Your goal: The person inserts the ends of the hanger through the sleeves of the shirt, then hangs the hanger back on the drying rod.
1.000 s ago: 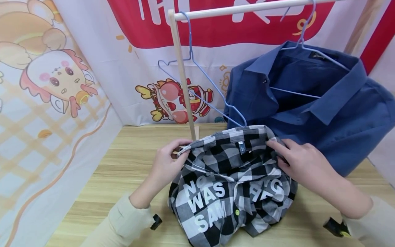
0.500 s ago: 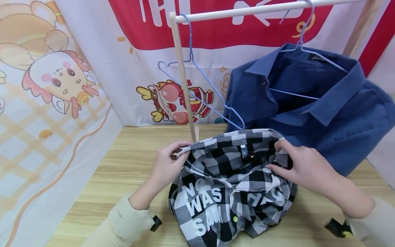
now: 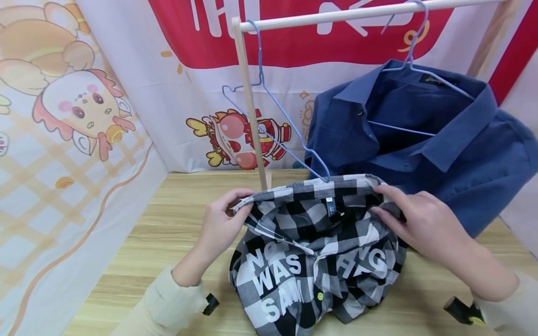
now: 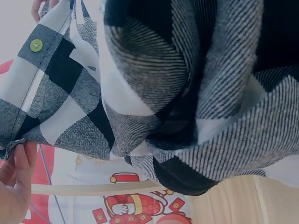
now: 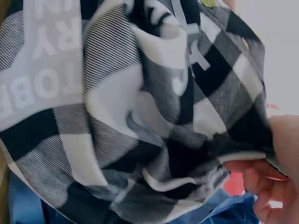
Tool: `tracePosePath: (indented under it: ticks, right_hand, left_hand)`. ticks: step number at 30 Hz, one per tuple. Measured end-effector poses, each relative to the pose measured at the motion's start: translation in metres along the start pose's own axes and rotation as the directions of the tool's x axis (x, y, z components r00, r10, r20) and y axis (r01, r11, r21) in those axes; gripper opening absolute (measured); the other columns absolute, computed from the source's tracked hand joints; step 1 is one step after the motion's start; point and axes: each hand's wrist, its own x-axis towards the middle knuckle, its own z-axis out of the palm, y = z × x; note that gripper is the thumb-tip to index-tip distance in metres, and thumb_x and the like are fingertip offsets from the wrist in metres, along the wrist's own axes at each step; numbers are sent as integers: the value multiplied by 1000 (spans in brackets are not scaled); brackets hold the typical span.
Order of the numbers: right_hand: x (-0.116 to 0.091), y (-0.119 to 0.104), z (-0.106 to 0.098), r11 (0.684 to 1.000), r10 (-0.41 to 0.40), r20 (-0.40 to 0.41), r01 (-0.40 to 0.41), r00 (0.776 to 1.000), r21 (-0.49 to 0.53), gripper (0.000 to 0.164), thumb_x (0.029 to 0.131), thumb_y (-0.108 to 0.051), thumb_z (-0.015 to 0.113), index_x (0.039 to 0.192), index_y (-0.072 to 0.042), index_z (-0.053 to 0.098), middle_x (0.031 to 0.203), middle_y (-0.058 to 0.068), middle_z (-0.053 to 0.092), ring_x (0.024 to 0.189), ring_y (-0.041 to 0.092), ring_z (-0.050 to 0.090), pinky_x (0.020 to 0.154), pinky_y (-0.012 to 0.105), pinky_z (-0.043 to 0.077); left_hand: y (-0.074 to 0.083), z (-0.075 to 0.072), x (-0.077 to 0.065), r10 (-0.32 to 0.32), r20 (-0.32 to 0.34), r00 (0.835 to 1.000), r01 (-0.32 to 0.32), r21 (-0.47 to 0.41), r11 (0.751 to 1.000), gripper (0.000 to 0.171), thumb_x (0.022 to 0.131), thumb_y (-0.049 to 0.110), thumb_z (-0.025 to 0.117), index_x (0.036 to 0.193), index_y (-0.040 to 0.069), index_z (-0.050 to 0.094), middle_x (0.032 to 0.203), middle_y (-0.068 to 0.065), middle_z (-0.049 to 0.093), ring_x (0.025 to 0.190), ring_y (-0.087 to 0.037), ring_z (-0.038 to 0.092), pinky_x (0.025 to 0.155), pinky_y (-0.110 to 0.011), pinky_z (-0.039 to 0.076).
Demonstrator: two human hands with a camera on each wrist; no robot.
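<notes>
A black, grey and white checked shirt [image 3: 277, 280] with white printed letters and a green button [image 3: 320, 296] rests bunched on the table, its collar opened upward. My left hand [image 3: 220, 224] pinches the collar's left end between thumb and fingers. On the other side, my right hand [image 3: 424, 224] pinches the collar near its right end. In the left wrist view, the left hand [image 4: 16, 186] grips the collar edge beside the button strip. Folds of cloth fill most of the right wrist view, where the right hand [image 5: 275, 182] holds a fabric edge.
Just behind the collar, a bare blue wire hanger [image 3: 259, 51] hangs from the wooden rail [image 3: 349, 15], by its left post [image 3: 251, 107]. A blue shirt [image 3: 475, 154] hangs on another hanger close behind my right hand. Below is the wooden table [image 3: 168, 224].
My right hand has shifted its hold along the collar and moved slightly right. My left hand has drawn the collar's left end slightly left. The bare hanger has turned a little.
</notes>
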Motion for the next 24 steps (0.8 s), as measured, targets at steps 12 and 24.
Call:
tracePosePath:
  ticks: [12,24]
  right_hand:
    - [0,6,-15,819,336,363,-460,869,342,36,94,-22,76,105,-13,43,70,-1,37,55,13,40,50,29,31]
    - [-1,0,-15,965,119,-19,-111,993,238,38,85,5,63,121,-7,68,112,8,70,80,9,49,69,20,39]
  left_hand:
    - [3,-2,0,-23,0,1000,23,-15,1000,22,97,-5,64,115,4,73,106,-7,72,82,-20,61,67,-24,53]
    - [8,-9,1,428,-211,879,-407,138,903,24,87,-14,58,102,-1,72,103,-12,75,90,-26,70,84,-21,55]
